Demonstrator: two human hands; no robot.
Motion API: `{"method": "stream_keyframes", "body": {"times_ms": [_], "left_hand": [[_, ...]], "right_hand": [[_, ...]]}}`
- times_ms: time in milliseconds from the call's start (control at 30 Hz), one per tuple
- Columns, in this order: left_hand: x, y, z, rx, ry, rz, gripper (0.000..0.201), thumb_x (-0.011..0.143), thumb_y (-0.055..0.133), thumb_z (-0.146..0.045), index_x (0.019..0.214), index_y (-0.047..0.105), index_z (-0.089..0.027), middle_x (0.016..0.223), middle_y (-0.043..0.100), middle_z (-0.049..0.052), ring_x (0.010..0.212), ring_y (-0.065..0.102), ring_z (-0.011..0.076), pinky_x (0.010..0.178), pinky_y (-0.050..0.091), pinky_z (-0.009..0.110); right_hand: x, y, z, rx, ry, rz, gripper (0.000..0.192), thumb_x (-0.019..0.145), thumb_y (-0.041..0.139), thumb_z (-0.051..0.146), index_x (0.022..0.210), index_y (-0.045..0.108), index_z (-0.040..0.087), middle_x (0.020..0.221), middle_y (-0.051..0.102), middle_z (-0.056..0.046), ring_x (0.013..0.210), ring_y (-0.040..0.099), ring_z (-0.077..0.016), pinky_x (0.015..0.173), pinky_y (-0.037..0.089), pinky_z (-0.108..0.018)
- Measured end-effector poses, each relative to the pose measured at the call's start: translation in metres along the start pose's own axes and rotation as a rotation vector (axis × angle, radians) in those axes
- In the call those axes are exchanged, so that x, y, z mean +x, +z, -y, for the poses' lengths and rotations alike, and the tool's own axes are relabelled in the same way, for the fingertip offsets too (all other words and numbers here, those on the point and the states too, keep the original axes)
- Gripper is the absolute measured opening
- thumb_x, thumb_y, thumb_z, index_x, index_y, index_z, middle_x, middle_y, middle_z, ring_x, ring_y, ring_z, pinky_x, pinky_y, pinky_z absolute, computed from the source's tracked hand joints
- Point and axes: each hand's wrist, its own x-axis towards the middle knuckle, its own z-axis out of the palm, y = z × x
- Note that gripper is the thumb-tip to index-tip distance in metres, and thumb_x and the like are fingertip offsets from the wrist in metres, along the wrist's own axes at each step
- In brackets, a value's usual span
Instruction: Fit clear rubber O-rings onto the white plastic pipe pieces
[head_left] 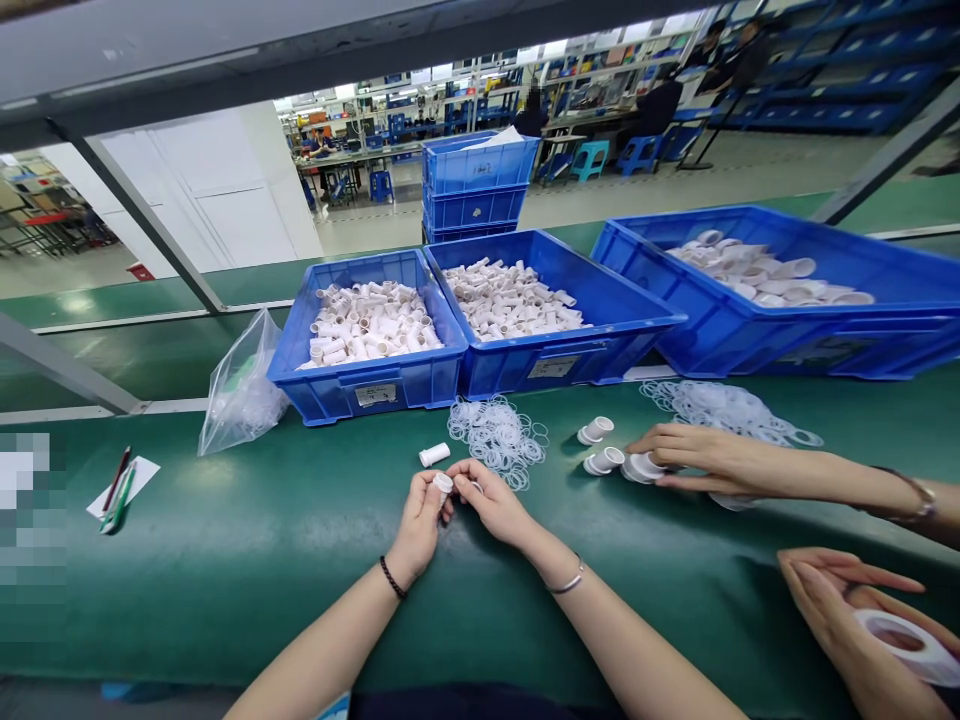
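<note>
My left hand [417, 528] holds a small white plastic tube [442, 484] upright over the green table. My right hand [491, 500] meets it at the tube's top, fingers pinched there; what it pinches is too small to tell. Another white tube [434, 455] lies on the mat just beyond my hands. A loose pile of clear rubber rings [497, 437] sits right behind them.
Two blue bins of white tubes [370, 322] [512, 297] and a larger blue bin of white caps [772, 275] line the far side. A clear bag [241, 388] lies left. Pens on paper [120, 488]. A co-worker's hands [697, 455] [840, 600] handle white caps [600, 445] at right.
</note>
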Motion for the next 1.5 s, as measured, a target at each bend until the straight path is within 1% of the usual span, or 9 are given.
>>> {"method": "stream_keyframes", "body": {"times_ms": [233,433,533,667,767,967,1100,1267,1500], "left_hand": [[0.002,0.005,0.0,-0.351,-0.181,0.018,0.042,0.078,0.066,-0.055,0.09,0.05,-0.018,0.064,0.051,-0.004,0.055,0.045,0.009,0.054,0.032,0.022],[0.0,0.004,-0.006,-0.389,-0.325,0.089,0.045,0.074,0.068,-0.056,0.088,0.051,-0.016,0.071,0.055,0.0,0.058,0.05,0.0109,0.054,0.034,0.024],[-0.001,0.005,-0.006,-0.321,-0.304,0.157,0.044,0.076,0.067,-0.056,0.087,0.052,-0.016,0.072,0.056,0.001,0.058,0.049,0.01,0.055,0.033,0.024],[-0.001,0.004,-0.005,-0.272,-0.255,0.181,0.047,0.078,0.064,-0.057,0.097,0.053,-0.016,0.078,0.057,0.001,0.06,0.05,0.0096,0.056,0.033,0.024],[0.001,0.0,-0.005,-0.218,-0.226,0.184,0.054,0.077,0.066,-0.056,0.111,0.052,-0.016,0.083,0.058,0.002,0.065,0.051,0.0107,0.059,0.035,0.024],[-0.001,0.001,-0.007,-0.146,-0.123,0.281,0.051,0.079,0.068,-0.049,0.116,0.05,-0.018,0.08,0.058,0.001,0.066,0.053,0.0118,0.064,0.04,0.026],[0.0,0.002,-0.012,-0.361,-0.139,0.095,0.046,0.082,0.066,-0.046,0.117,0.045,-0.024,0.083,0.06,-0.001,0.069,0.058,0.0123,0.065,0.044,0.025],[0.004,0.0,-0.017,-0.586,-0.168,-0.075,0.036,0.08,0.069,-0.045,0.098,0.049,-0.021,0.093,0.064,0.001,0.086,0.064,0.0165,0.075,0.049,0.028],[-0.005,0.004,-0.014,-0.404,-0.119,0.11,0.036,0.09,0.057,-0.041,0.118,0.04,-0.025,0.104,0.062,0.004,0.089,0.063,0.0164,0.081,0.049,0.033]], "right_hand": [[-0.001,-0.003,-0.007,-0.081,0.021,-0.092,0.03,0.082,0.062,0.044,0.099,0.056,0.02,0.083,0.06,-0.001,0.075,0.059,-0.0163,0.073,0.049,-0.032],[0.003,-0.009,-0.007,0.357,0.014,-0.259,0.035,0.085,0.059,0.051,0.107,0.05,0.025,0.102,0.06,-0.004,0.102,0.06,-0.0218,0.091,0.049,-0.041],[0.002,-0.001,-0.002,0.403,0.006,-0.197,0.037,0.088,0.052,0.056,0.109,0.051,0.025,0.109,0.064,-0.007,0.107,0.059,-0.0229,0.091,0.05,-0.041],[-0.001,0.001,0.001,0.355,0.087,-0.038,0.04,0.087,0.052,0.056,0.109,0.053,0.023,0.111,0.066,-0.009,0.081,0.064,-0.0194,0.063,0.053,-0.032],[-0.003,-0.007,0.004,0.323,0.086,0.016,0.038,0.086,0.056,0.052,0.11,0.056,0.022,0.105,0.068,-0.008,0.085,0.064,-0.0212,0.068,0.053,-0.033],[-0.007,-0.014,0.01,-0.02,-0.099,0.144,0.046,0.091,0.05,0.042,0.133,0.047,0.024,0.133,0.053,-0.011,0.118,0.053,-0.0257,0.096,0.045,-0.043],[-0.011,-0.01,0.009,-0.313,-0.437,-0.073,0.036,0.086,0.061,0.036,0.119,0.053,0.024,0.135,0.048,-0.014,0.124,0.047,-0.0276,0.1,0.041,-0.048],[-0.01,-0.006,0.008,-0.788,-0.721,-0.053,0.013,0.086,0.062,0.027,0.099,0.062,0.024,0.129,0.053,-0.011,0.12,0.049,-0.0265,0.094,0.047,-0.046],[-0.003,-0.015,0.012,-0.962,-0.797,-0.315,0.022,0.089,0.048,0.01,0.107,0.057,0.019,0.127,0.052,-0.014,0.122,0.047,-0.025,0.094,0.049,-0.043]]}}
